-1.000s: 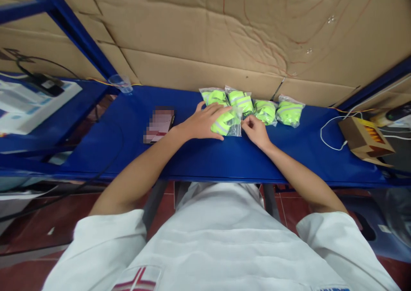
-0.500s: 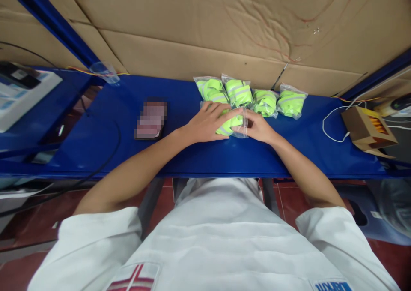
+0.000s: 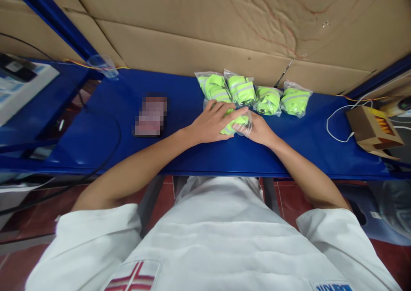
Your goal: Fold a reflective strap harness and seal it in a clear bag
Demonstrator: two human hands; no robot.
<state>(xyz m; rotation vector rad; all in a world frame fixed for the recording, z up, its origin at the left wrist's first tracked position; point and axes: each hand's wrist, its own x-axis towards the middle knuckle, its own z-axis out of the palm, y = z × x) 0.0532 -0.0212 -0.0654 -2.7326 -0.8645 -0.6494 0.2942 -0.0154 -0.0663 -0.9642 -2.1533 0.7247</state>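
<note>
Between my hands is a clear plastic bag holding a folded neon-yellow reflective strap (image 3: 228,129). My left hand (image 3: 212,121) lies over its left side, fingers wrapped across the top. On the right, my right hand (image 3: 257,128) grips the bag's clear end, thumb on the near side. Just beyond my hands, several similar bags of neon-yellow reflective straps lie in a row: one at the left (image 3: 214,86), one beside it (image 3: 241,90), then another (image 3: 267,100) and a last one (image 3: 296,101) at the right.
A blue table (image 3: 180,156) carries everything, with a cardboard wall (image 3: 180,46) behind. To the left lie a blurred-out phone-like object (image 3: 150,116) and a clear plastic cup (image 3: 104,67). At the right are an open cardboard box (image 3: 374,128) and a white cable (image 3: 329,128).
The clear end of the bag is now folded down under my right fingers. Both hands stay on the bag, and the whole view has shifted slightly.
</note>
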